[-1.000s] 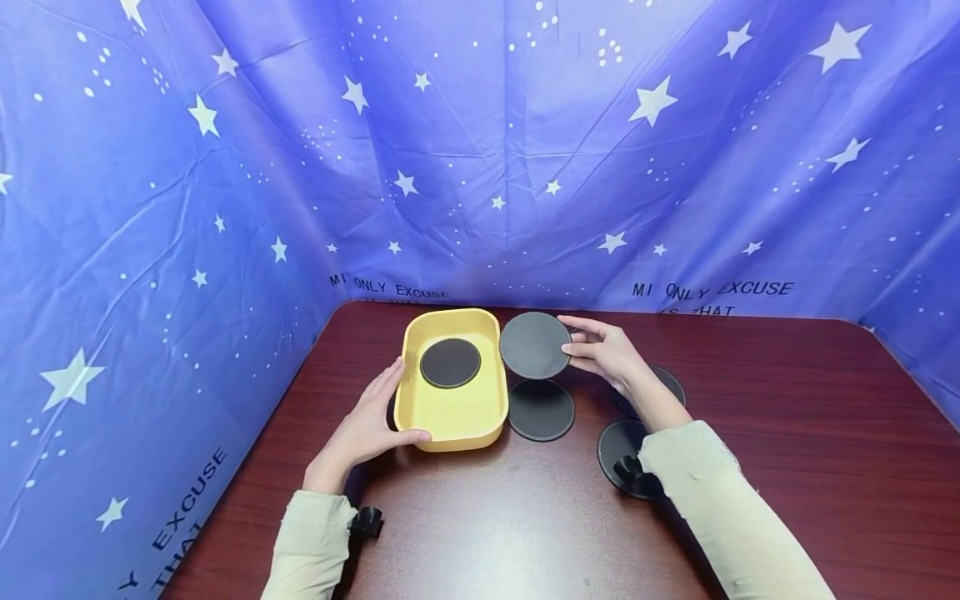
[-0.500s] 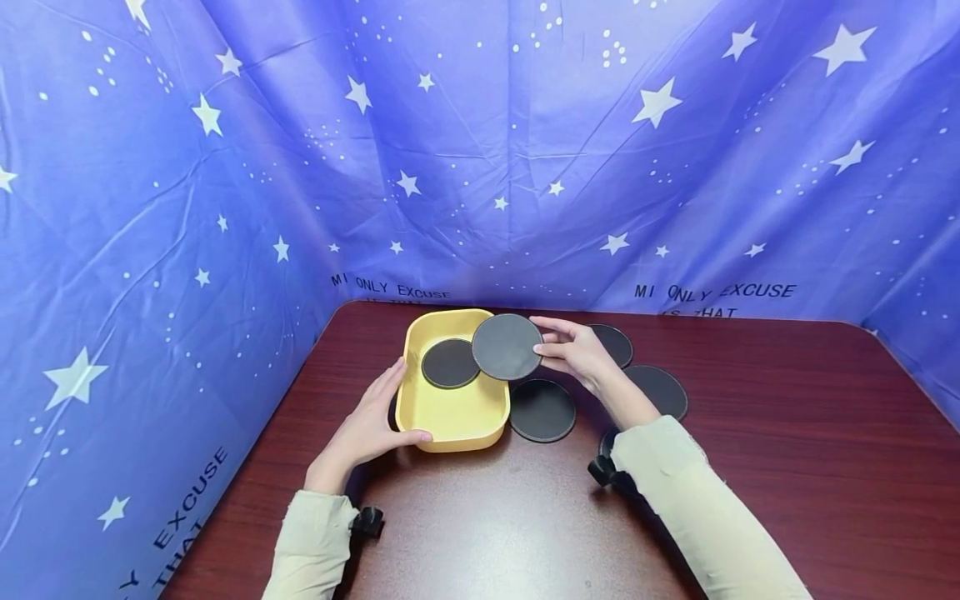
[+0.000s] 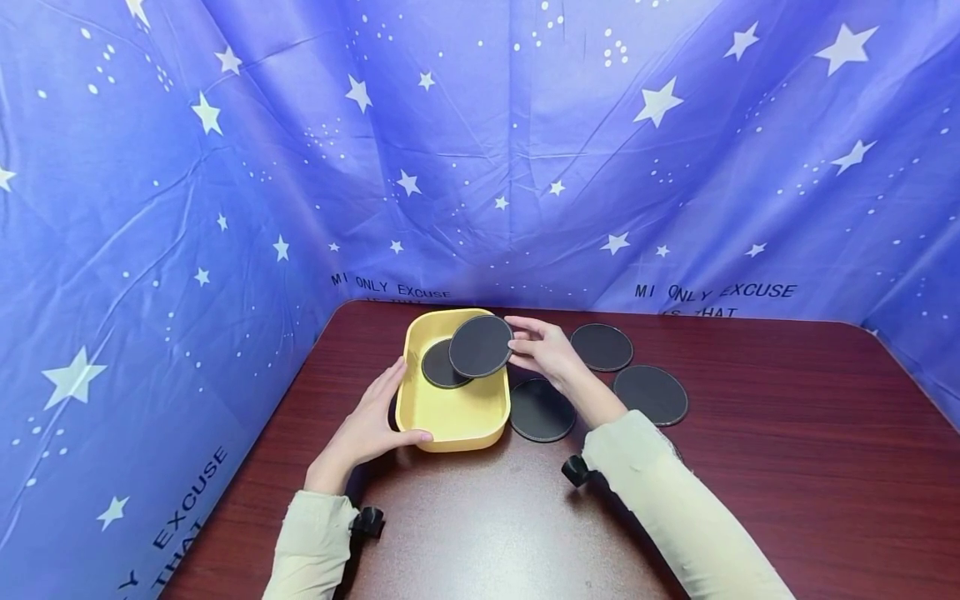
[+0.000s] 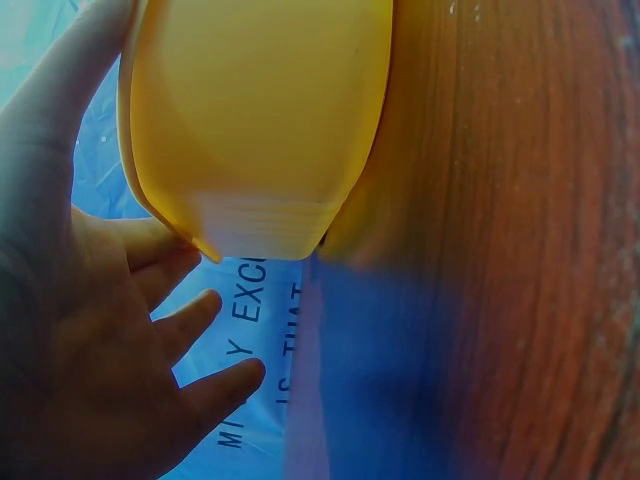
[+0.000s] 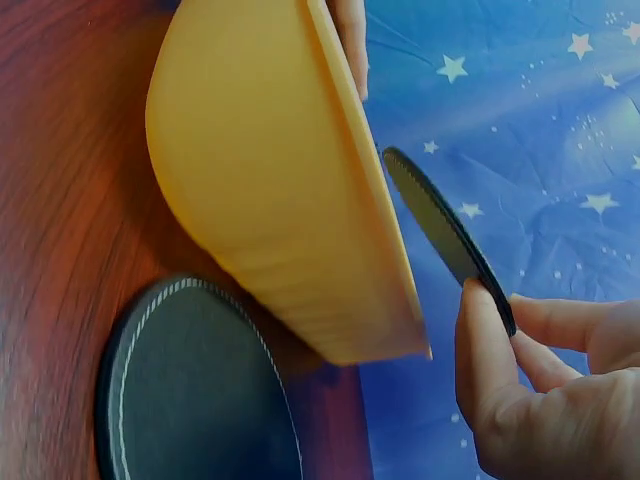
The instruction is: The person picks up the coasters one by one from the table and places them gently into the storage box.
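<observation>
My right hand point(image 3: 553, 357) pinches a round black coaster point(image 3: 482, 346) by its right edge, thumb on one face and fingers on the other. The coaster is tilted above the yellow bin point(image 3: 453, 417) and overlaps its right rim in the head view. Inside the bin lies another black coaster point(image 3: 437, 367), partly covered by the held one in this view. My left hand point(image 3: 366, 425) holds the bin at its near left corner, thumb over the near rim and fingers along the left side. In the left wrist view its fingertips point(image 4: 190, 246) meet the rim, and the other fingers spread apart.
Right beside the bin lies a coaster point(image 3: 542, 411) with pale edge stitching. Two more, a back coaster point(image 3: 602, 347) and a right-hand coaster point(image 3: 651, 395), lie beyond my right forearm. A blue star-patterned curtain point(image 3: 510, 150) surrounds the dark red table point(image 3: 787, 433).
My right hand has carried the coaster leftward from beside the bin to over it, tilting it. Coasters at the back right have come into view. The left hand stays put.
</observation>
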Demonstrator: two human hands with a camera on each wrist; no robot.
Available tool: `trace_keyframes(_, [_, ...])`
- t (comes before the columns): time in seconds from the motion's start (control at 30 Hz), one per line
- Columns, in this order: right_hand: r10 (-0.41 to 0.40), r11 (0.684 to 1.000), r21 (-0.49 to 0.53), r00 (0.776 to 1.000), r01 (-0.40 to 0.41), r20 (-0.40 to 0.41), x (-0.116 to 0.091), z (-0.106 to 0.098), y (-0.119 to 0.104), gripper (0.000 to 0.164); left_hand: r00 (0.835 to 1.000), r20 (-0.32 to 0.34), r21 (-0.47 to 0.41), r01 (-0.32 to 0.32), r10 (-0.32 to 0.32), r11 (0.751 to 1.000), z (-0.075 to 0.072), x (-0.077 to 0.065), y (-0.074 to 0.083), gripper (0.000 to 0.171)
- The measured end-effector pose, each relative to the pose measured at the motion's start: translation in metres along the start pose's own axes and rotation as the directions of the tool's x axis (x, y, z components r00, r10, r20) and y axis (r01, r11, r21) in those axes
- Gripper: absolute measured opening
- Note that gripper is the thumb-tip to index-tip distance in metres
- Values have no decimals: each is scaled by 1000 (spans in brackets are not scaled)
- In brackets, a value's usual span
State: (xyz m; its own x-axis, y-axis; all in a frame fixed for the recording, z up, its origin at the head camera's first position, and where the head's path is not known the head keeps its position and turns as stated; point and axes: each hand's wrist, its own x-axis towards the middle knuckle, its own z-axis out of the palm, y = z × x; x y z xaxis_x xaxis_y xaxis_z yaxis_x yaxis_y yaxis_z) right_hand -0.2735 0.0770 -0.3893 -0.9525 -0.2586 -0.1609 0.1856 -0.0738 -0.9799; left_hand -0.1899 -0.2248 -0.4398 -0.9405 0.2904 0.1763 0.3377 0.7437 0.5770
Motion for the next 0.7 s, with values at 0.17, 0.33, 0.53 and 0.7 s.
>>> trace_keyframes(0.17, [-21, 999, -32, 1000, 21, 1, 4, 14, 0, 54, 1000, 2, 0, 3, -3, 1000, -1, 0, 1, 119])
trace_keyframes(0.33, [-18, 997, -69, 1000, 17, -14, 11, 30, -1, 52, 1000, 3, 4, 2, -2, 1000, -2, -1, 1, 119])
trace_keyframes(0.53, [1, 995, -97, 999, -5, -45, 19, 47, -1, 52, 1000, 5, 4, -2, 2, 1000, -2, 0, 1, 119])
trace_keyframes(0.7, [-12, 987, -161, 997, -1, -79, 24, 59, 3, 52, 1000, 4, 7, -12, 12, 1000, -1, 0, 2, 119])
